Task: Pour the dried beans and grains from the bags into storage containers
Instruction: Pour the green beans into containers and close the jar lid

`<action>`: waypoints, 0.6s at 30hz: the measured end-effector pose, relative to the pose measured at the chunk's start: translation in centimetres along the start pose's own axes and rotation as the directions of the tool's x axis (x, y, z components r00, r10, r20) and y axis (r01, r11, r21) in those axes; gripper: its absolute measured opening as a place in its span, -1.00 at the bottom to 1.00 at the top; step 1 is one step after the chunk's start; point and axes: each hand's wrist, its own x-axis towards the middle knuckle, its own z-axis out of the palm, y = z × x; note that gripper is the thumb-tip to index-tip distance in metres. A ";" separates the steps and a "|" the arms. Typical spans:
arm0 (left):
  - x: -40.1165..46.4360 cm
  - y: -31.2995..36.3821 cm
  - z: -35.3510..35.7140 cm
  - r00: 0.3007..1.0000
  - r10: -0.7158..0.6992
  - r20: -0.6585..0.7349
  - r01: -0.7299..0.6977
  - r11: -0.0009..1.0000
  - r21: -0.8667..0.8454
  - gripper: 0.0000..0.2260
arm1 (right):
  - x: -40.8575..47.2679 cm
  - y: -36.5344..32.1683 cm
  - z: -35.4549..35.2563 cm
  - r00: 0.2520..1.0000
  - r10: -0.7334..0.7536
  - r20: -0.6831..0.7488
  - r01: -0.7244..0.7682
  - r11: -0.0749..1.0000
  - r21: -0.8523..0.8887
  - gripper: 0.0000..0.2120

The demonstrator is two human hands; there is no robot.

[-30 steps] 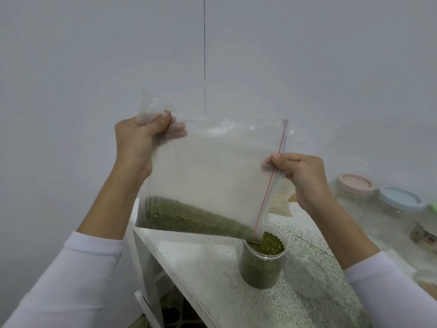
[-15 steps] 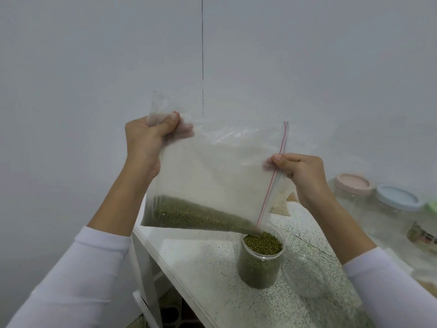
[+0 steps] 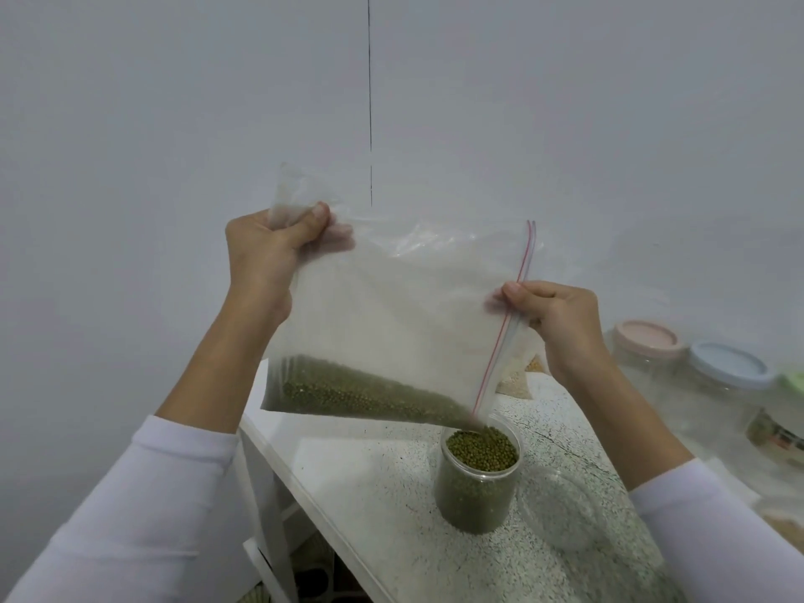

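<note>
A clear zip bag (image 3: 391,324) with a red seal strip hangs tilted over the table. Green beans (image 3: 361,393) lie along its lower edge and run out of its bottom right corner. My left hand (image 3: 265,254) grips the bag's upper left corner, raised high. My right hand (image 3: 552,315) pinches the open seal edge on the right. Below the bag's mouth stands a clear round jar (image 3: 478,476), filled with green beans almost to its rim.
The jar stands on a speckled white table (image 3: 391,507) whose left edge drops to a shelf frame. A clear lid (image 3: 561,507) lies right of the jar. Jars with a pink lid (image 3: 648,337) and a blue lid (image 3: 726,367) stand at the right, bags of grain (image 3: 517,376) behind.
My left hand has lifted the bag's far corner higher and moved right. More beans have slid toward the mouth and the heap in the jar has changed little.
</note>
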 end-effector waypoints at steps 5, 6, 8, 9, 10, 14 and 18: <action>-0.2 0.2 0.0 1.000 0.010 0.010 -0.010 1.000 -0.009 -0.90 | -0.3 -0.1 0.2 0.999 0.024 -0.029 -0.022 0.998 0.061 -0.95; -0.2 0.2 0.0 1.000 0.017 0.008 -0.017 1.000 0.000 -0.90 | -0.3 -0.1 0.2 0.999 0.022 -0.032 -0.020 0.997 0.079 -0.95; -0.1 0.1 -0.2 0.999 0.032 -0.019 -0.032 0.999 0.012 -0.89 | -0.4 -0.2 0.2 1.000 0.019 0.008 -0.019 0.997 0.070 -0.95; -0.1 0.1 -0.4 0.999 0.031 -0.024 -0.031 0.999 0.007 -0.89 | -0.4 -0.2 0.2 1.000 0.018 0.022 -0.019 0.998 0.061 -0.95; -0.1 0.1 -0.6 0.999 0.032 -0.014 -0.032 0.999 0.009 -0.91 | -0.5 -0.2 0.2 1.000 0.018 0.018 -0.019 0.998 0.062 -0.95; -0.3 0.0 -0.6 0.998 0.031 0.055 -0.034 0.999 0.037 -0.91 | -0.5 -0.1 0.0 1.000 0.021 -0.012 -0.020 0.996 0.083 -0.93; -0.3 -0.1 -0.7 0.999 0.023 0.026 -0.023 1.000 0.010 -0.86 | -0.6 0.0 0.0 1.000 0.025 0.007 -0.025 0.999 0.048 -0.94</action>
